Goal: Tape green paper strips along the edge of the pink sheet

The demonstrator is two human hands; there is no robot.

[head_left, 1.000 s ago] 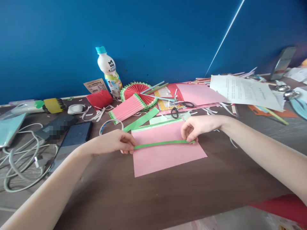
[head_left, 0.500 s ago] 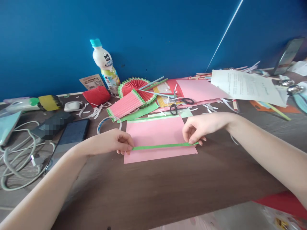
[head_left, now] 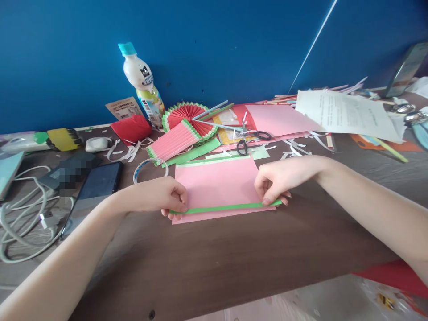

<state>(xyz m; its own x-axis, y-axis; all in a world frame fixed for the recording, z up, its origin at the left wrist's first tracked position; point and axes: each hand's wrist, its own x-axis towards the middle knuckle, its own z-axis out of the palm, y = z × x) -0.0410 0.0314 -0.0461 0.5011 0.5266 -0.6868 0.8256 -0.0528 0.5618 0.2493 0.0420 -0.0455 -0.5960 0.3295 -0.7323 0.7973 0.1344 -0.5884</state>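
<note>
A pink paper sheet [head_left: 217, 183] lies flat on the dark wooden table [head_left: 234, 263]. A thin green paper strip [head_left: 227, 207] stretches across the sheet close to its near edge. My left hand [head_left: 157, 196] pinches the strip's left end, fingers closed. My right hand [head_left: 281, 178] pinches the right end, pressing it down at the sheet's right corner. A green and white band runs along the sheet's far edge.
Behind the sheet lie pleated watermelon fans [head_left: 182, 133], scissors [head_left: 249, 140], a tape ring [head_left: 150, 168], more pink paper [head_left: 277, 118] and a printed white sheet [head_left: 347, 113]. A bottle [head_left: 140, 82] stands by the blue wall. A phone [head_left: 95, 187] and cables [head_left: 23, 214] lie left.
Both hands have carried the green strip from the middle of the pink sheet toward its near edge and lowered it onto the paper. The view has shifted slightly.
</note>
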